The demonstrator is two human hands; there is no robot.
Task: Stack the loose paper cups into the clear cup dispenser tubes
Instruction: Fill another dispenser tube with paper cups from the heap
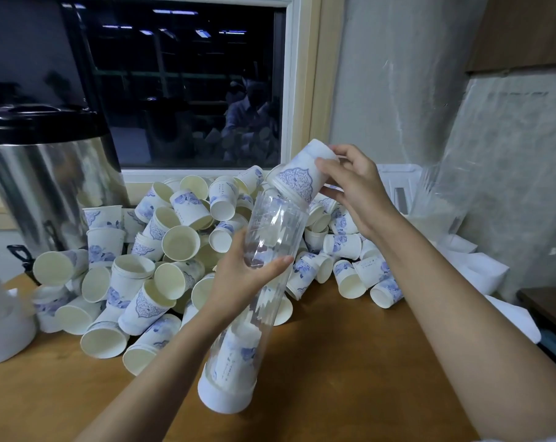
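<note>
Right forearm (468,320) runs off-frame; cap (224,397) hides tube's (279,218) bottom.

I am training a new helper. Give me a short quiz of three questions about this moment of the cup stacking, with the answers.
1. True or false: the left hand grips the clear tube.
2. Choose one: the cup in the right hand is A) at the tube's open mouth, B) deep inside the tube, C) under the left hand.
3. Fill in: near the tube's white cap, some ____ sit inside the tube.
Key: 1 true; 2 A; 3 cups.
</note>
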